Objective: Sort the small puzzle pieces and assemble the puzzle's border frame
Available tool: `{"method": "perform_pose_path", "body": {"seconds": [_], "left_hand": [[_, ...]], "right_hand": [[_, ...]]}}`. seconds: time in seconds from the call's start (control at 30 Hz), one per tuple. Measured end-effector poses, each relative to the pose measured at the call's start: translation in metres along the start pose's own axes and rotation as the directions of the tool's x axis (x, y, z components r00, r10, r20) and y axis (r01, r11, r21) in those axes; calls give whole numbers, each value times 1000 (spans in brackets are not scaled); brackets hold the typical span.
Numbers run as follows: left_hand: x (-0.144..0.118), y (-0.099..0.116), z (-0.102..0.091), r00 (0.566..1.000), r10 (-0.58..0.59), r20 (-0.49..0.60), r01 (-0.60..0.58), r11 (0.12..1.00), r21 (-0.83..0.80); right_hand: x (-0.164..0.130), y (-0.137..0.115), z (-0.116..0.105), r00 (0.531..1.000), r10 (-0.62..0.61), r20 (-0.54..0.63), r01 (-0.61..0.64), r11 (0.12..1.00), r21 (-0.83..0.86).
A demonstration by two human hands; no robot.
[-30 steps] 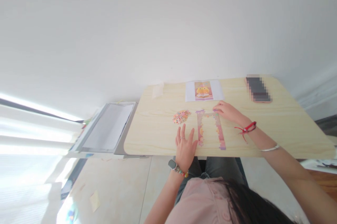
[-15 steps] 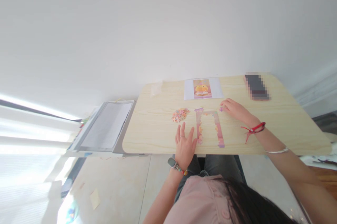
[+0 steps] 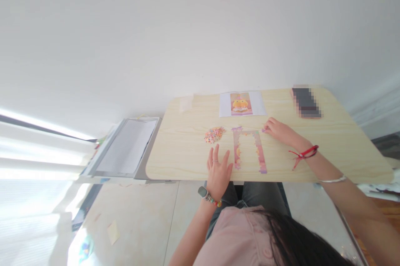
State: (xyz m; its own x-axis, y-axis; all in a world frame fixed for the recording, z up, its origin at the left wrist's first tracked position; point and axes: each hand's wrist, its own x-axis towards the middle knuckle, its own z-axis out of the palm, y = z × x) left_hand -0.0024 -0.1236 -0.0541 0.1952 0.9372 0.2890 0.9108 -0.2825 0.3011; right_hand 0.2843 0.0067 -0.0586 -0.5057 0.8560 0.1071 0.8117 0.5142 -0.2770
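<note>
My right hand [image 3: 278, 130] is at the upper right of a partly joined jigsaw frame [image 3: 261, 160], its fingers pinched at a small purple puzzle piece [image 3: 263, 130]. The fingers partly cover this piece. My left hand [image 3: 219, 172] lies open with fingers spread on the table, just left of the frame's lower left end. The frame is pink and purple, with a top and two sides around bare wood. Several purple pieces [image 3: 236, 128] sit at its top left corner. A heap of loose puzzle pieces [image 3: 214, 135] lies beyond my left fingertips.
Behind the jigsaw lies a paper sheet [image 3: 225, 105] with a printed yellow character picture [image 3: 241, 104]. A dark, pixelated phone [image 3: 306, 103] is at the back right of the wooden table [image 3: 337, 149]. A grey tray with paper [image 3: 126, 146] stands left of the table, and a wall rises behind.
My right fingers have drawn in slightly around the purple piece. My left hand stays in place, and the whole view has shifted a little.
</note>
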Motion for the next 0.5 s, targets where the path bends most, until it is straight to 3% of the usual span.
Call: {"method": "perform_pose_path", "body": {"seconds": [0.13, 0.33, 0.5], "left_hand": [[-2, -1, 0, 1000, 1, 2, -1, 1000, -16], [-13, -4, 3, 1000, 27, -9, -27, 997, -76], [-19, -3, 1, 997, 64, -30, -67, 990, -123]], "right_hand": [[-15, -39, -9, 996, -6, -84, 10, 999, 48], [-33, -136, 4, 975, -220, 14, 221, 974, -50], [-38, -163, 30, 980, -199, 4, 199, 976, -93]]}}
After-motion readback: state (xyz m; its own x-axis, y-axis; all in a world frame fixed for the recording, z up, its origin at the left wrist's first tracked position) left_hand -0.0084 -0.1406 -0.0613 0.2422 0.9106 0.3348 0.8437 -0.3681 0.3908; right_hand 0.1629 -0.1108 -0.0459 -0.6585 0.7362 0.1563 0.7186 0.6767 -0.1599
